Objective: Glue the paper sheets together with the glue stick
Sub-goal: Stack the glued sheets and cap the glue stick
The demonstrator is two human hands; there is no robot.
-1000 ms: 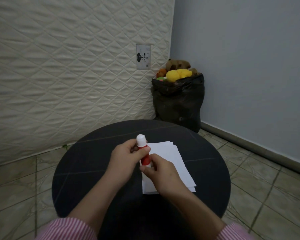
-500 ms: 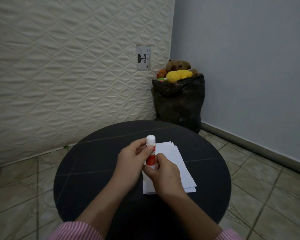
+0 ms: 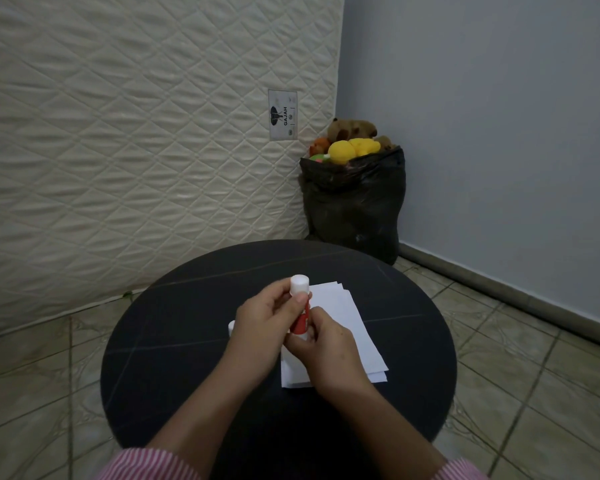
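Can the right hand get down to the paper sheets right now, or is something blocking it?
Probably yes. The right hand sits directly above the paper sheets on the table, nothing between them. But it is pinching the glue stick base, with the left hand at the white cap, so it must let go first.

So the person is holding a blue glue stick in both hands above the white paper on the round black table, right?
Not quite: the head view shows the glue stick is red with a white top, not blue. Otherwise yes: the left hand and right hand both hold it above the white paper on the round black table.
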